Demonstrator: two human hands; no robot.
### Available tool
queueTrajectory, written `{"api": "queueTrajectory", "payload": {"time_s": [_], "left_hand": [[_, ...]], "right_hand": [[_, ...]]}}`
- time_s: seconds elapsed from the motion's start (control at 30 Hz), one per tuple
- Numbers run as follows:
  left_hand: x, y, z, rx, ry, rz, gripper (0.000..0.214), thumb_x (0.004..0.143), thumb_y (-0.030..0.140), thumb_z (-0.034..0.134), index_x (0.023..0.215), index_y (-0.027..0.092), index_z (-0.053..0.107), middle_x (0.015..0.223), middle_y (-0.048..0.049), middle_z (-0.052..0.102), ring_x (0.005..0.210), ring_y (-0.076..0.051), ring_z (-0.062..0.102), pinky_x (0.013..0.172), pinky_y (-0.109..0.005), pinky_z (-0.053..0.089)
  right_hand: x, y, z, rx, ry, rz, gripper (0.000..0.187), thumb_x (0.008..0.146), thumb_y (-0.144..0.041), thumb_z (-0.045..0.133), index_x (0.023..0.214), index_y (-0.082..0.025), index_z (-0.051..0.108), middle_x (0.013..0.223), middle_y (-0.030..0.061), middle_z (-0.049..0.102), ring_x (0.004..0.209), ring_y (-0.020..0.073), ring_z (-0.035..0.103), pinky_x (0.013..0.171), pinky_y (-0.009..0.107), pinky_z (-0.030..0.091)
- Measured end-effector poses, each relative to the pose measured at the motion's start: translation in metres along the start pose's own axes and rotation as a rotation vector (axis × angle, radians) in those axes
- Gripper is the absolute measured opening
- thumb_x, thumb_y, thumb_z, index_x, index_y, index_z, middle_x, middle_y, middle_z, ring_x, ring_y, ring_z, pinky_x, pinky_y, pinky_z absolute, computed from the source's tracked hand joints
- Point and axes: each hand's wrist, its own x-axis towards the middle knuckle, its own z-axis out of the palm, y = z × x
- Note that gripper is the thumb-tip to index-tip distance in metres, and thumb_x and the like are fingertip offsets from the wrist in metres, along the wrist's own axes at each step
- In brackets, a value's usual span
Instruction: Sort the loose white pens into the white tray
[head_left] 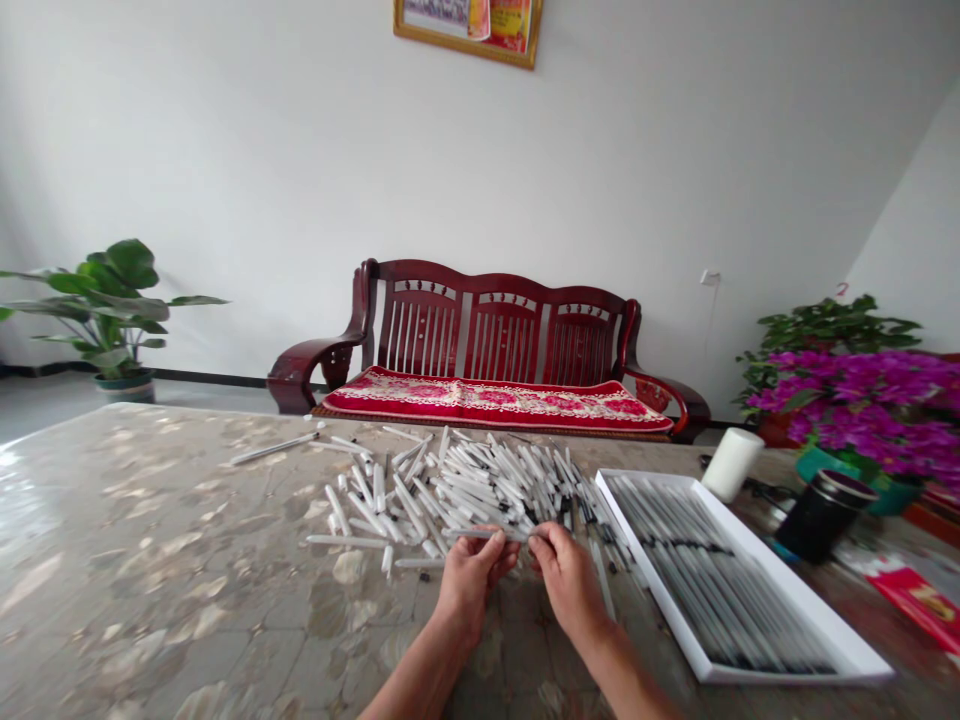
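Observation:
Between my two hands lies a slim, pale pen [487, 534], held level just above the table's near middle. My left hand [474, 570] pinches its barrel between thumb and fingers. At the pen's right end, my right hand [561, 565] is closed with thumb and fingertips; a small dark bit shows there, too small to make out. Just beyond my hands spreads a loose heap of white and clear pen parts [487, 480], with some dark pieces on its right. To the right, a white box [697, 660] holds rows of assembled-looking pens [720, 570].
A patterned cover lies over the table [187, 560]. Right of the box stand a white cylinder [733, 464], a black cup [825, 515] and purple flowers [870, 400]. A red wooden bench [495, 330] is behind the table, and a potted plant [120, 310] stands at left.

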Motion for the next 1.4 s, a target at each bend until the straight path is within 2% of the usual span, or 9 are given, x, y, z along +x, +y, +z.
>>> {"api": "queueTrajectory", "payload": {"time_s": [0.17,0.27,0.43,0.57,0.73,0.93,1.13,1.3,1.4], "left_hand": [[-0.0008,-0.0014,0.0003,0.022,-0.005,0.002,0.036,0.049,0.026,0.093,0.069,0.014,0.066,0.059,-0.0003,0.071,0.058,-0.014,0.069,0.057,-0.021,0.056],[-0.0006,-0.0026,0.0006,0.018,-0.010,0.000,0.036,0.049,0.026,0.093,0.070,0.014,0.066,0.060,-0.0013,0.071,0.059,-0.014,0.069,0.058,-0.022,0.057],[-0.0018,-0.0049,0.0012,0.032,-0.016,0.000,0.035,0.052,0.026,0.092,0.072,0.014,0.067,0.062,-0.0023,0.072,0.061,-0.015,0.070,0.059,-0.023,0.057],[-0.0027,-0.0051,0.0012,0.058,-0.010,0.006,0.033,0.053,0.026,0.092,0.071,0.014,0.066,0.061,-0.0021,0.071,0.059,-0.015,0.069,0.057,-0.023,0.056],[-0.0030,-0.0038,0.0014,0.044,0.010,0.005,0.030,0.055,0.023,0.090,0.071,0.014,0.066,0.061,-0.0020,0.071,0.060,-0.016,0.070,0.059,-0.023,0.056],[-0.0020,-0.0041,0.0025,0.074,0.003,-0.009,0.033,0.051,0.025,0.092,0.069,0.014,0.066,0.059,-0.0017,0.071,0.057,-0.016,0.069,0.056,-0.024,0.056],[0.0009,-0.0026,0.0005,0.073,0.020,0.013,0.032,0.054,0.024,0.091,0.070,0.014,0.066,0.060,-0.0020,0.071,0.057,-0.015,0.069,0.056,-0.022,0.056],[-0.0012,-0.0043,0.0006,0.092,-0.004,0.014,0.033,0.054,0.028,0.091,0.069,0.015,0.066,0.059,-0.0015,0.071,0.057,-0.015,0.069,0.056,-0.023,0.056],[-0.0018,-0.0044,0.0011,0.083,0.009,0.009,0.032,0.053,0.027,0.091,0.070,0.015,0.066,0.060,-0.0018,0.071,0.059,-0.016,0.070,0.057,-0.023,0.057]], "right_hand": [[-0.0012,-0.0035,-0.0015,-0.086,-0.021,0.006,0.044,0.088,-0.060,0.046,0.065,-0.024,0.059,0.056,0.0022,0.061,0.054,0.0181,0.055,0.051,0.027,0.036],[-0.0020,-0.0071,-0.0022,-0.067,-0.037,0.013,0.046,0.090,-0.059,0.040,0.067,-0.024,0.059,0.058,0.0013,0.059,0.055,0.0179,0.054,0.052,0.027,0.036],[-0.0029,-0.0075,-0.0023,-0.054,-0.025,-0.043,0.038,0.088,-0.055,0.048,0.069,-0.024,0.059,0.060,0.0005,0.061,0.057,0.0173,0.053,0.054,0.027,0.036],[-0.0027,-0.0028,-0.0023,-0.055,-0.033,0.018,0.044,0.088,-0.057,0.046,0.061,-0.025,0.057,0.052,0.0008,0.056,0.051,0.0184,0.051,0.050,0.029,0.033],[-0.0033,-0.0062,-0.0047,-0.004,-0.054,0.013,0.038,0.087,-0.058,0.048,0.070,-0.025,0.059,0.062,0.0001,0.059,0.059,0.0188,0.053,0.054,0.029,0.038],[-0.0019,-0.0053,-0.0046,-0.020,-0.041,0.099,0.047,0.084,-0.065,0.045,0.060,-0.026,0.056,0.053,0.0004,0.054,0.052,0.0194,0.050,0.051,0.030,0.033],[-0.0040,-0.0045,-0.0046,-0.010,-0.054,-0.002,0.035,0.085,-0.055,0.053,0.071,-0.025,0.060,0.061,-0.0007,0.060,0.058,0.0179,0.054,0.053,0.027,0.037],[-0.0046,-0.0007,-0.0031,0.070,-0.074,0.118,0.046,0.087,-0.062,0.046,0.060,-0.025,0.055,0.051,-0.0018,0.052,0.049,0.0172,0.049,0.046,0.027,0.035],[-0.0047,-0.0016,-0.0029,0.054,-0.063,0.047,0.039,0.085,-0.058,0.053,0.067,-0.025,0.059,0.056,-0.0018,0.057,0.054,0.0168,0.052,0.049,0.027,0.037]]}}
